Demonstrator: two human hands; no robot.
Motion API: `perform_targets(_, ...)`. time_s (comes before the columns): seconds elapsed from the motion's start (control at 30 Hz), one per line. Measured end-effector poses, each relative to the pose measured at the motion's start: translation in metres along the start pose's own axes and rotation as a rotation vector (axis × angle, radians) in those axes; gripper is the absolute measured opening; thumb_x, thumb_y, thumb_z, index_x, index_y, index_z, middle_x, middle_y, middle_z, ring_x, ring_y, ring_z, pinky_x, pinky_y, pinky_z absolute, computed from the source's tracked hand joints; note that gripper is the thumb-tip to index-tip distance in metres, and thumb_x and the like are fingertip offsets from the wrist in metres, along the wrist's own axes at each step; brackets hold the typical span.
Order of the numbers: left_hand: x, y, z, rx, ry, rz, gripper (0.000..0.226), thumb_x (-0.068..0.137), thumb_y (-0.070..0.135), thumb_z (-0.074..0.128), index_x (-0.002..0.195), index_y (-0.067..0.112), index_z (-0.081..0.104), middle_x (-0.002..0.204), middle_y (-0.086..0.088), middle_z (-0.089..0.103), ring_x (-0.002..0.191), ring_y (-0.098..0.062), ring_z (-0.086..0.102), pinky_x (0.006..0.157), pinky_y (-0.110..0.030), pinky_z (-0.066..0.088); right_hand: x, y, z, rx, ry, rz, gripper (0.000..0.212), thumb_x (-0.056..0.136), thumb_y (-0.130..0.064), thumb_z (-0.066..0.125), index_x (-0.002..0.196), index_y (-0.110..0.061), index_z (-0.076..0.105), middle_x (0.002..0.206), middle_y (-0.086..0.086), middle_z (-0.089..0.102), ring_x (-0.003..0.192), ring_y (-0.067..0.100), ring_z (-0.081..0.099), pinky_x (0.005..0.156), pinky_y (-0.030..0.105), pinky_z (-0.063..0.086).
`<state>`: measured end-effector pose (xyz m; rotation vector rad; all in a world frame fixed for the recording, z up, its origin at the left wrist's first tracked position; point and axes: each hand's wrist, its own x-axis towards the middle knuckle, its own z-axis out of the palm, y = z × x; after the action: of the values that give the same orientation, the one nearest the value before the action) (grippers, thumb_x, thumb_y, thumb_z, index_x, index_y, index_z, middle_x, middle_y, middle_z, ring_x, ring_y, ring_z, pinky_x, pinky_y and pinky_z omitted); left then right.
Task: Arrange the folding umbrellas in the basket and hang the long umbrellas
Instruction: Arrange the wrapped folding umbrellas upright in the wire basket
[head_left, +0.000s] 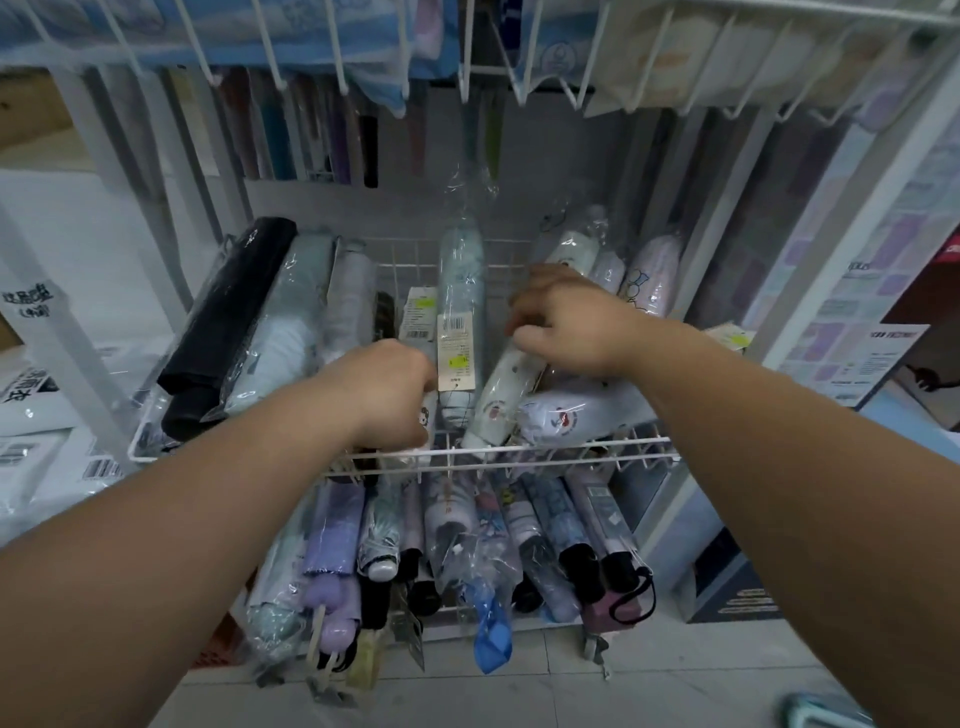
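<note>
A: Where do the two bare forearms come from?

B: The left forearm (171, 525) rises from seven o'clock, the right forearm (810, 467) from four o'clock; both reach forward and converge toward the centre, sleeveless as far as shown.

A: And the bare left hand (387, 387)?

B: Just left of centre, back of the hand up, wrist bent down, fingers curled under and hidden, so I cannot tell its grip.

A: The bare right hand (566, 319)?

B: Toward one o'clock from centre, slightly higher, palm down, knuckles raised, fingers (519, 325) bent and pointing toward nine o'clock. The hands are near but apart
</note>
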<state>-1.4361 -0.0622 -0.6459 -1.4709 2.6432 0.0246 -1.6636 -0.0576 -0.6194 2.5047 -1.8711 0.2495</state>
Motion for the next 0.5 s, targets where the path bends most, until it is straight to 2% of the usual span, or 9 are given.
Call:
perform_targets(0.07,0.008,-0.002,-0.003,-0.054,0.023,-0.016,0.039,0.085,0.037,0.074,0.12,0.023,0.068,0.119,-0.003,0.068,0.107,-0.024,0.063,0.09,-0.037,0.055,0.003,-0.001,0.008,0.004,0.04,-0.009,0.038,0.084,-0.045,0.056,0.097,-0.015,0.074,0.099,0.007,0.065,0.12,0.03,0.048,0.109,0.045,0.038)
perform_targets(0.1,0.012,-0.002,-0.005,-0.112,0.059,-0.021,0.042,0.088,0.038,0.07,0.127,0.024,0.066,0.127,-0.004,0.066,0.115,-0.025,0.062,0.095,-0.036,0.053,0.003,0.0,0.01,0.005,0.066,-0.017,0.03,0.084,-0.043,0.065,0.097,-0.017,0.074,0.102,0.006,0.065,0.126,0.03,0.046,0.11,0.044,0.038)
perform_targets(0.17,0.023,-0.001,-0.007,-0.278,0.148,-0.039,0.052,0.094,0.04,0.064,0.142,0.025,0.053,0.144,-0.005,0.057,0.13,-0.026,0.054,0.105,-0.035,0.047,-0.001,0.003,0.014,0.015,0.095,-0.02,0.028,0.081,-0.042,0.076,0.099,-0.021,0.072,0.112,0.003,0.066,0.138,0.029,0.038,0.112,0.042,0.035)
perform_targets(0.23,0.037,0.004,-0.005,-0.415,0.212,-0.067,0.061,0.096,0.04,0.061,0.152,0.028,0.039,0.15,-0.009,0.05,0.134,-0.028,0.05,0.107,-0.033,0.043,-0.005,0.004,0.017,0.017,0.12,-0.016,0.033,0.079,-0.046,0.076,0.102,-0.023,0.071,0.119,0.002,0.064,0.143,0.028,0.033,0.113,0.043,0.034)
perform_targets(0.37,0.065,0.012,-0.005,-0.507,0.249,-0.135,0.073,0.095,0.045,0.06,0.156,0.043,0.02,0.154,-0.014,0.04,0.134,-0.035,0.048,0.109,-0.035,0.041,-0.009,0.004,0.023,-0.029,0.222,0.003,0.041,0.084,-0.052,0.069,0.112,-0.023,0.073,0.121,0.001,0.062,0.139,0.025,0.034,0.109,0.04,0.039)
perform_targets(0.5,0.086,0.015,-0.008,-0.482,0.289,-0.163,0.079,0.092,0.052,0.061,0.155,0.051,0.014,0.154,-0.013,0.043,0.136,-0.036,0.046,0.112,-0.04,0.041,-0.007,0.005,0.029,-0.027,0.331,-0.007,0.034,0.085,-0.049,0.066,0.097,-0.02,0.077,0.108,-0.001,0.062,0.129,0.024,0.039,0.101,0.039,0.045)
